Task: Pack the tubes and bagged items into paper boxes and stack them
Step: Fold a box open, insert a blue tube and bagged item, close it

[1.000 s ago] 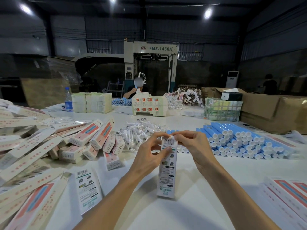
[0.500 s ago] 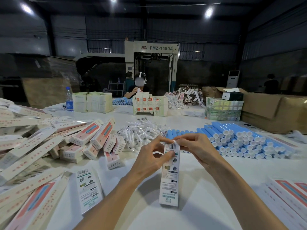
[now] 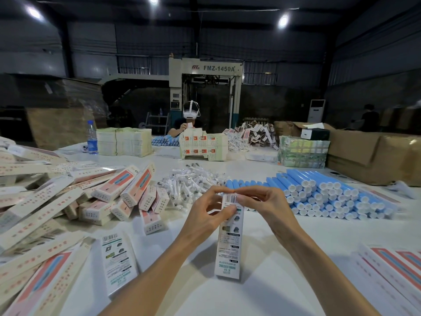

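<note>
A tall white paper box (image 3: pixel 229 242) stands upright on the white table (image 3: pixel 319 238) in front of me, barcode at its top. My left hand (image 3: pixel 205 213) grips its upper part, thumb on the printed face. My right hand (image 3: pixel 264 201) pinches the box's top end from the right. Blue tubes with white caps (image 3: pixel 323 192) lie stacked to the right behind my hands. A heap of small clear bagged items (image 3: pixel 189 183) lies just behind the box. What is inside the box is hidden.
Closed boxes (image 3: pixel 127 190) and flat box blanks (image 3: pixel 34 215) pile up at the left; one flat box (image 3: pixel 118 258) lies near my left forearm. More blanks (image 3: pixel 391 270) lie at the right. Across the table a person (image 3: pixel 189 120) works behind stacked boxes (image 3: pixel 202 147); cardboard cartons (image 3: pixel 373 156) stand far right.
The box has shifted slightly right and lower on the table. Both hands have stayed at its top end, fingertips working closer together over the flap.
</note>
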`<action>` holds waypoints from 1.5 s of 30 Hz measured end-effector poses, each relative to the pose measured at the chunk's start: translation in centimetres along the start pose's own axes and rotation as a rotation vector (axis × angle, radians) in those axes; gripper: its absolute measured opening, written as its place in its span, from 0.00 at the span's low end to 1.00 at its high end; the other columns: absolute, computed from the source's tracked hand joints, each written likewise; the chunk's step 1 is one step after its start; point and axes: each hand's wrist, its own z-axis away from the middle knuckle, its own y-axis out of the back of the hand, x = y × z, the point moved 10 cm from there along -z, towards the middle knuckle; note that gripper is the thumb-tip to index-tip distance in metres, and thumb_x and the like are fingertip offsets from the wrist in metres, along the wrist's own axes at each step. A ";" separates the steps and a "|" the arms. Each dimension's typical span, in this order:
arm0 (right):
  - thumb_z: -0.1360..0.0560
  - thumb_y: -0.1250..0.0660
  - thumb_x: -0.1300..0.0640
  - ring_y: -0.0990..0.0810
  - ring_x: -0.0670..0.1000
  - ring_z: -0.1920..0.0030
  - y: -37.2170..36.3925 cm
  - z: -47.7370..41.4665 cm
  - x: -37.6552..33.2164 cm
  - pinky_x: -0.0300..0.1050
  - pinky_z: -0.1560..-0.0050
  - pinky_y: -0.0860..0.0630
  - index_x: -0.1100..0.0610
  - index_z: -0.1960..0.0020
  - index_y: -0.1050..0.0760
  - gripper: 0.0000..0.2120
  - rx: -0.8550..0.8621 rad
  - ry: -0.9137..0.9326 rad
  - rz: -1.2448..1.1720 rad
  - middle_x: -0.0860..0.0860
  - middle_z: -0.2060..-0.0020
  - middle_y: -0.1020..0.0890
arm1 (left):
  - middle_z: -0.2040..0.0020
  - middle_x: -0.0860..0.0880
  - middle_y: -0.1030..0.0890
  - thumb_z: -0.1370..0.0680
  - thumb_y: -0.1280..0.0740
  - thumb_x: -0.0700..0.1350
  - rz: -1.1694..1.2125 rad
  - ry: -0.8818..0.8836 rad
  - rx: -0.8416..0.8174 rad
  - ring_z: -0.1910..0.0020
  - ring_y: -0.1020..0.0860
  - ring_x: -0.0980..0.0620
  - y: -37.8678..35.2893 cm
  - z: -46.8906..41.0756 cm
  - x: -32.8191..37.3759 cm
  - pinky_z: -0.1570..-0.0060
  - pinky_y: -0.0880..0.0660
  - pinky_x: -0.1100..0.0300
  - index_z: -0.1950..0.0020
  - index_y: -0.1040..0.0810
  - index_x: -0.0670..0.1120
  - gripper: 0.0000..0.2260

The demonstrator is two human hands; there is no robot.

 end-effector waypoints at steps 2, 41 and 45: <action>0.24 0.22 0.57 0.13 0.50 0.48 -0.1 -0.1 -0.3 0.42 0.49 0.18 0.48 0.50 0.11 0.06 -0.008 0.009 0.031 0.49 0.52 0.11 | 0.45 0.50 0.12 0.19 0.25 0.48 0.013 0.001 0.006 0.44 0.14 0.48 0.0 0.1 0.1 0.42 0.17 0.54 0.33 0.22 0.54 0.15; 0.20 0.31 0.41 0.19 0.44 0.54 22.1 11.8 -3.5 0.43 0.53 0.26 0.46 0.39 0.20 0.13 0.385 -0.245 0.765 0.45 0.52 0.16 | 0.37 0.60 0.21 0.18 0.28 0.39 -0.369 -0.087 -0.175 0.34 0.25 0.56 -9.6 2.8 0.6 0.32 0.28 0.52 0.38 0.19 0.56 0.13; 0.17 0.37 0.49 0.21 0.55 0.50 31.4 14.6 -2.7 0.52 0.48 0.24 0.59 0.39 0.21 0.15 0.424 -0.479 1.193 0.55 0.44 0.17 | 0.39 0.64 0.23 0.19 0.28 0.36 -0.479 -0.204 -0.231 0.34 0.28 0.56 -10.8 4.0 0.5 0.33 0.35 0.57 0.45 0.19 0.61 0.17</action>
